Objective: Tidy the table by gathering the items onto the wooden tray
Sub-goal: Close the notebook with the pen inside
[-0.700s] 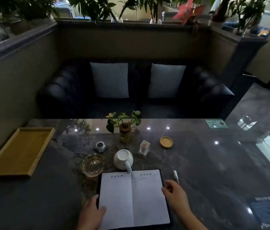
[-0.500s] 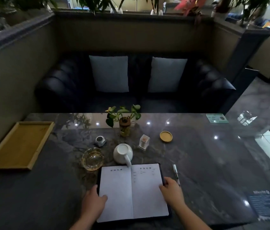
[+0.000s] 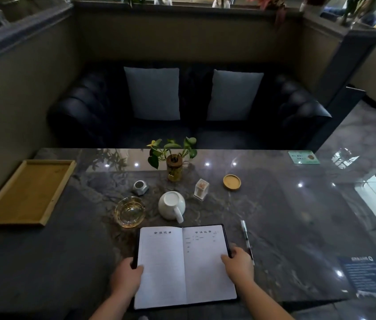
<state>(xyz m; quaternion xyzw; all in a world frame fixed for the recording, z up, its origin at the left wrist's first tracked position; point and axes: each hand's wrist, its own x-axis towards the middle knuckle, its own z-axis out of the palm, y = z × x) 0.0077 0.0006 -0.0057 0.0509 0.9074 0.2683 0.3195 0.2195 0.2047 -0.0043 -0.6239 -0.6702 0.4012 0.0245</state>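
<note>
An open notebook with white pages and a black cover lies at the table's near edge. My left hand grips its left edge, and my right hand grips its right edge. A pen lies just right of the notebook. Beyond it stand a white teapot, a glass ashtray, a small silver object, a clear toothpick holder, a round wooden coaster and a small plant in an amber jar. The wooden tray sits bare at the far left.
The dark marble table carries a green card at the far right and a blue leaflet near the right front edge. A black sofa with two grey cushions stands behind the table. Walls close in the left side.
The camera has tilted down and pulled back a little. Both hands have slid outward to the notebook's side edges and curled around the cover.
</note>
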